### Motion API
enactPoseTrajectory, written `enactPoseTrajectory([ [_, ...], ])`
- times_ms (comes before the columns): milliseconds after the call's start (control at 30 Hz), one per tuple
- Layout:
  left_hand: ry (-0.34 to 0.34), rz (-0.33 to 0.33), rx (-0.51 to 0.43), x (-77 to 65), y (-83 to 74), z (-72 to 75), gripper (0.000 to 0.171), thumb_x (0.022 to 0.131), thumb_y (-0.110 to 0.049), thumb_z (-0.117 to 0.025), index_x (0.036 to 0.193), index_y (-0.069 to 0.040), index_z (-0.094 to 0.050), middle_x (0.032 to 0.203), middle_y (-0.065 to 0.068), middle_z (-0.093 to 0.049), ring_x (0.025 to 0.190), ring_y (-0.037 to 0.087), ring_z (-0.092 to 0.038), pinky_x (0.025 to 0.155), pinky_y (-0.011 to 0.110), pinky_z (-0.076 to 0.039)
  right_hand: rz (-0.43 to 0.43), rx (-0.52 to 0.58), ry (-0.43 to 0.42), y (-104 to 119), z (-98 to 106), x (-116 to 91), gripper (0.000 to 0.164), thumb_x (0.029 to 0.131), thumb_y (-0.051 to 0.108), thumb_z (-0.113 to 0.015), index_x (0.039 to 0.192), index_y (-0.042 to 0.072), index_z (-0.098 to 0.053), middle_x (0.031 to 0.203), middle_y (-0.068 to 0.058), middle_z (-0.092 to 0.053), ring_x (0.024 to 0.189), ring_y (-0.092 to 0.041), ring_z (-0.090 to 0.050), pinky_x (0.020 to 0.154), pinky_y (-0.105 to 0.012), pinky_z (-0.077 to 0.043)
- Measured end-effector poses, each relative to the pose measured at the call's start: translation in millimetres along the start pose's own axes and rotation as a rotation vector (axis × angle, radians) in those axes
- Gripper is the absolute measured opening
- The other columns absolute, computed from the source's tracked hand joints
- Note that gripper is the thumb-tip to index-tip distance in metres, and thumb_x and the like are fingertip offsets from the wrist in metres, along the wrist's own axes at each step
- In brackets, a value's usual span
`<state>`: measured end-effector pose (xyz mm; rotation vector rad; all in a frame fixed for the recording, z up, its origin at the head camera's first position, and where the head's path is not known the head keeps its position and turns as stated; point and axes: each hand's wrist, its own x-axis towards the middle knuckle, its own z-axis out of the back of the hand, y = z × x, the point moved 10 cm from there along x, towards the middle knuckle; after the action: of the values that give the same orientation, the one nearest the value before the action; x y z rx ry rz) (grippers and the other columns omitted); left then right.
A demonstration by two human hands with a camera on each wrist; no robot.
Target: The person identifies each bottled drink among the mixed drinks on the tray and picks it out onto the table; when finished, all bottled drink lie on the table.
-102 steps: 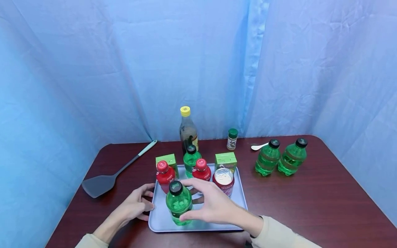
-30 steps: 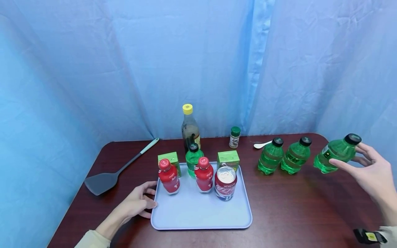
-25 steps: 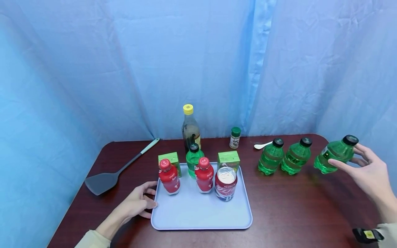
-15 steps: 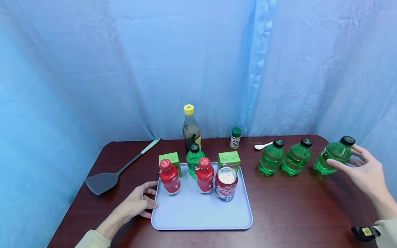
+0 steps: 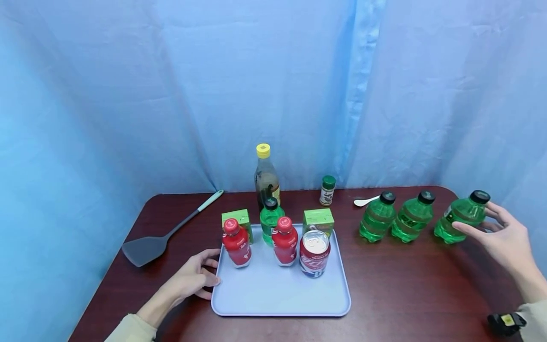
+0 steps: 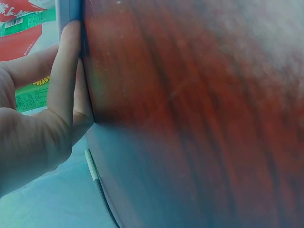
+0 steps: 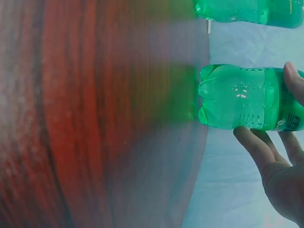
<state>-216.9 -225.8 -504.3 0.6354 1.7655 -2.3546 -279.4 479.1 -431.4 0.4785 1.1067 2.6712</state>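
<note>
At the far right my right hand grips a green soda bottle with a black cap, thumb on the near side and fingers behind. The bottle leans slightly, its base right at the tabletop beside two like green bottles. My left hand touches the left rim of a pale tray with fairly straight fingers. On the tray stand two red bottles, a can, another green bottle and two green cartons at the back. The right wrist view shows the held bottle closely.
A grey spatula lies left of the tray. Behind the tray stand a yellow-capped dark sauce bottle and a green-capped spice jar. A white spoon lies behind the green bottles. A blue curtain borders the table.
My right hand has carried the green bottle from the tray to the far right and lowered it to the table beside the other two. My left hand stays at the tray rim.
</note>
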Motion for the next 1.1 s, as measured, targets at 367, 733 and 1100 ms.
enactPoseTrajectory([
  [367, -0.006, 0.014, 0.028, 2.1, -0.4, -2.2, 0.077, 0.082, 0.008, -0.072, 0.151, 0.0, -0.038, 0.118, 0.02, -0.051, 0.086, 0.028, -0.063, 0.06, 0.05, -0.061, -0.003, -0.056, 0.087, -10.6, -3.5, -5.0, 0.104, 0.092, 0.04, -0.075, 0.164, 0.011, -0.005, 0.159, -0.035, -0.019, 0.11, -0.032, -0.058, 0.054, -0.013, -0.043],
  [733, -0.008, 0.021, -0.001, 3.8, 6.7, -4.4, 0.076, 0.083, 0.008, -0.07, 0.151, 0.001, -0.036, 0.119, 0.02, -0.05, 0.087, 0.028, -0.063, 0.062, 0.051, -0.061, 0.025, -0.062, 0.128, -3.7, -7.5, 3.1, 0.106, 0.092, 0.041, -0.074, 0.163, 0.008, -0.002, 0.157, -0.038, -0.02, 0.118, -0.059, -0.043, 0.055, -0.018, -0.044],
  [1100, -0.024, 0.02, 0.012, 1.2, 0.3, 0.2, 0.076, 0.083, 0.01, -0.07, 0.15, 0.001, -0.038, 0.119, 0.02, -0.051, 0.087, 0.027, -0.064, 0.061, 0.051, -0.061, 0.022, -0.034, 0.14, -0.8, -9.6, 3.3, 0.108, 0.092, 0.04, -0.074, 0.163, 0.01, 0.002, 0.158, -0.037, -0.016, 0.12, -0.059, -0.045, 0.056, -0.017, -0.045],
])
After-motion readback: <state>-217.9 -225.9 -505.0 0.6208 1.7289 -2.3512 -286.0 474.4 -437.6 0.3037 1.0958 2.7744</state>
